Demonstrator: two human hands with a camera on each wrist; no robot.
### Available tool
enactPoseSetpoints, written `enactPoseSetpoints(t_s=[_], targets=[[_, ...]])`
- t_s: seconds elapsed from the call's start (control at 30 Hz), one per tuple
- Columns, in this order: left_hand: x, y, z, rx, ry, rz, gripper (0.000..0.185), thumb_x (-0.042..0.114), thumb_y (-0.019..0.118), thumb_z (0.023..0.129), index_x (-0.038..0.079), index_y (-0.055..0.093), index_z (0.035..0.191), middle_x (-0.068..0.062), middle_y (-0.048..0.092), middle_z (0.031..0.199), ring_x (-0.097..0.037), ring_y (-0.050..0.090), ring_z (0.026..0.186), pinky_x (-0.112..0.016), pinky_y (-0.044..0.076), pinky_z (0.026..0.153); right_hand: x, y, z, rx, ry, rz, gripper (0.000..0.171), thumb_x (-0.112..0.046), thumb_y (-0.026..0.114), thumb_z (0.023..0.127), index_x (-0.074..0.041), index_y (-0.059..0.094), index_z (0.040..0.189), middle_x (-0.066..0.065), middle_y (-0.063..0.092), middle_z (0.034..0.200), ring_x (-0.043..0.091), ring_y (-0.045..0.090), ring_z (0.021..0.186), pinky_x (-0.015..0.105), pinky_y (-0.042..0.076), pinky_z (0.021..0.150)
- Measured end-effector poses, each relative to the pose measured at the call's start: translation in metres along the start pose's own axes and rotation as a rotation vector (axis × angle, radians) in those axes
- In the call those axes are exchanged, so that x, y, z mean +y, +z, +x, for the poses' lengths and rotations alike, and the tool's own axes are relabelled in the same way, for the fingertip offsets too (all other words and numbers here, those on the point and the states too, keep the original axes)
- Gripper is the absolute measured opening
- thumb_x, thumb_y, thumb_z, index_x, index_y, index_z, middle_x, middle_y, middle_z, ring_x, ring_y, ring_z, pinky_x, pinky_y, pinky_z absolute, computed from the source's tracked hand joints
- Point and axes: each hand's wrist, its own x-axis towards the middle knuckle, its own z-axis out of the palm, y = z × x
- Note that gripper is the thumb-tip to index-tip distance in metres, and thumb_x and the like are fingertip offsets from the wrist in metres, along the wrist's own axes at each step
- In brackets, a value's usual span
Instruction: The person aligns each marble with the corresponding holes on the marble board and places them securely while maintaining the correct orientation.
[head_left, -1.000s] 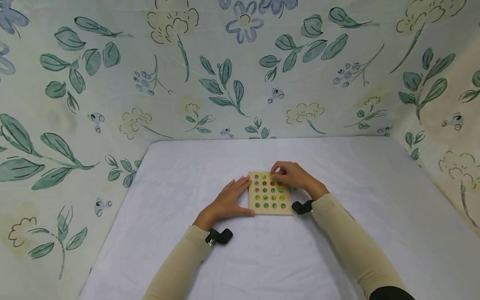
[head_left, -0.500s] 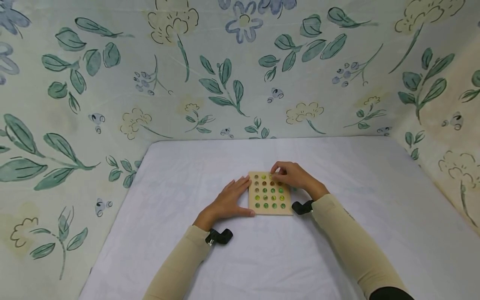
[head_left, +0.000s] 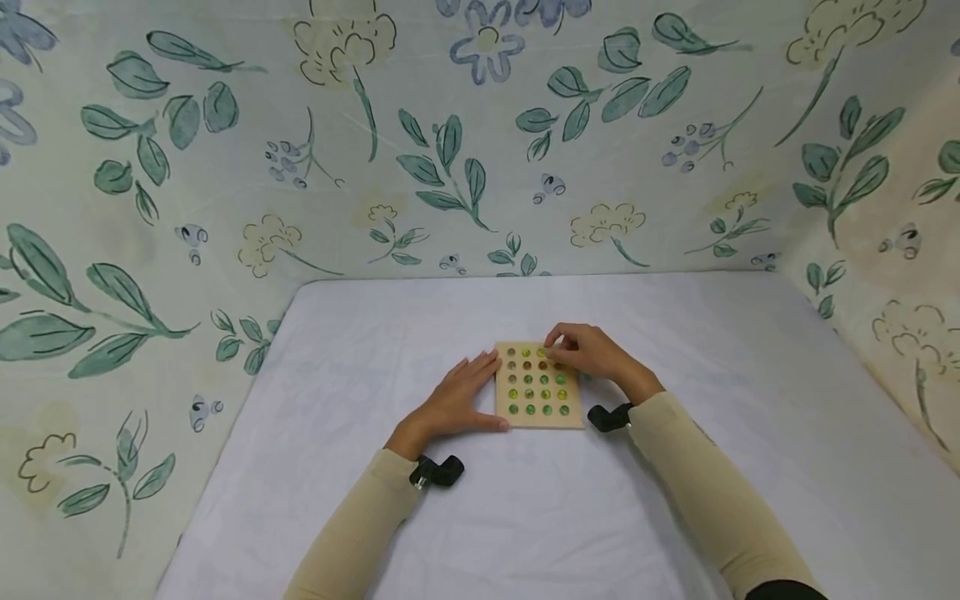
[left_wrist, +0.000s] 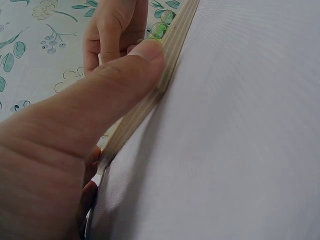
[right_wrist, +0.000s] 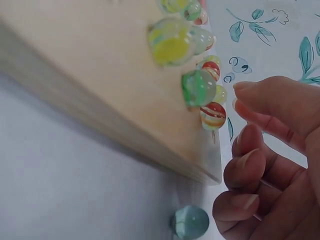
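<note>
Marbles (head_left: 537, 381) lie just left of your right hand (head_left: 592, 350), fingers curled, empty; left hand (head_left: 457, 398) braces board (head_left: 506, 419), flat.

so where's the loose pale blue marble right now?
In the right wrist view, the pale blue marble lies on the white tablecloth, off the wooden board, just past its corner and beside the right hand's curled fingers.

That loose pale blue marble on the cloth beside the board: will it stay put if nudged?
Probably not. The pale blue marble is a smooth glassy ball lying free on the white cloth, so it would likely roll. It also looks slippery to pinch.
</note>
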Motion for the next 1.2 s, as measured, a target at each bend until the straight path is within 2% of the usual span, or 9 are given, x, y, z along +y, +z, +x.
enactPoseSetpoints(t_s=[0.7,1.2], targets=[[-0.001,-0.003,0.000,-0.015,-0.018,0.011,0.111,0.068,0.069,0.074,0.014,0.016,0.156,0.004,0.009,0.162,-0.012,0.005,0.148,-0.030,0.000,0.120,0.012,-0.009,-0.015,0.038,0.018,-0.032,0.014,-0.022,0.068,0.091,-0.015,0.066,0.104,0.005,0.057,0.082,0.020,0.051,0.070,0.029,0.044,0.057],[0.002,-0.003,0.000,-0.010,-0.013,0.003,0.110,0.065,0.071,0.074,0.013,0.018,0.155,0.002,0.010,0.162,-0.013,0.006,0.148,-0.031,0.001,0.120,0.026,-0.012,-0.034,0.032,-0.024,-0.036,0.014,-0.022,0.067,0.092,-0.015,0.065,0.103,0.004,0.058,0.078,0.019,0.050,0.068,0.030,0.043,0.058]])
